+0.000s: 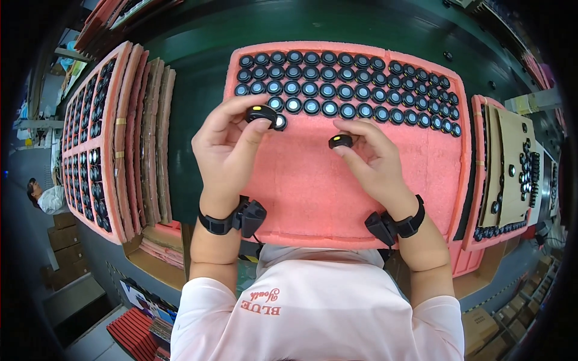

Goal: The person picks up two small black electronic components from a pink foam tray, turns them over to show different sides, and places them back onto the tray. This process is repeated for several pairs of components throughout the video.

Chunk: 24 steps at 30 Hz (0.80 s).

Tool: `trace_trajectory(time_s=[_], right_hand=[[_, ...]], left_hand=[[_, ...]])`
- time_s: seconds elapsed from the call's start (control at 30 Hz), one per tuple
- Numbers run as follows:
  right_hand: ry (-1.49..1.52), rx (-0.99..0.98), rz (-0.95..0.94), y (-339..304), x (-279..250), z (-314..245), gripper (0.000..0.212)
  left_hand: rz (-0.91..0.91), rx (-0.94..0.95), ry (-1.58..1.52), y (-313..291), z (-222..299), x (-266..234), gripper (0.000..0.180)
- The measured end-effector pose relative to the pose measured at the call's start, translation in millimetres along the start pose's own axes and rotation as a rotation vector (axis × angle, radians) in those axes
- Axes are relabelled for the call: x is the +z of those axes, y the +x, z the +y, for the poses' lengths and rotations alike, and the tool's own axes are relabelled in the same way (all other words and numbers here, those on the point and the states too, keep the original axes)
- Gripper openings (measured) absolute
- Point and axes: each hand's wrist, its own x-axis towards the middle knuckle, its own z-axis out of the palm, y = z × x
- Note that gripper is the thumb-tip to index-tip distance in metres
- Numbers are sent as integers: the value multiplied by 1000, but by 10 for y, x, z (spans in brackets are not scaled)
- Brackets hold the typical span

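Observation:
My left hand point(232, 141) pinches a round black part point(260, 113) with a yellow mark on its side, held over the left end of the lowest row. Just beyond its edge shows the pale face of another part point(280, 122). My right hand point(373, 157) grips a similar black part with a yellow mark point(340, 141) between thumb and fingers, above the bare foam. Below both hands lies a pink foam tray point(313, 186). Rows of round black parts with pale blue-grey centres point(328, 91) fill its far half.
On the left, a stack of pink foam trays point(123, 144) leans upright, its outer one full of black parts. To the right are another pink tray point(475, 162) and a cardboard sheet point(509, 138) with loose parts. A green surface point(205, 30) lies behind. Another person point(48, 195) is far left.

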Motion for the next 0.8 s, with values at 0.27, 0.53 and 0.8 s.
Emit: trace_trajectory(time_s=[0.27, 0.53, 0.8], right_hand=[[-262, -3, -151, 95, 78, -150, 26], [-918, -325, -262, 426, 81, -71, 16], [-975, -327, -368, 421, 52, -37, 16]], left_hand=[[-356, 272, 492, 120, -214, -124, 19], [-500, 598, 745, 311, -572, -45, 23], [-492, 531, 705, 235, -508, -54, 26]])
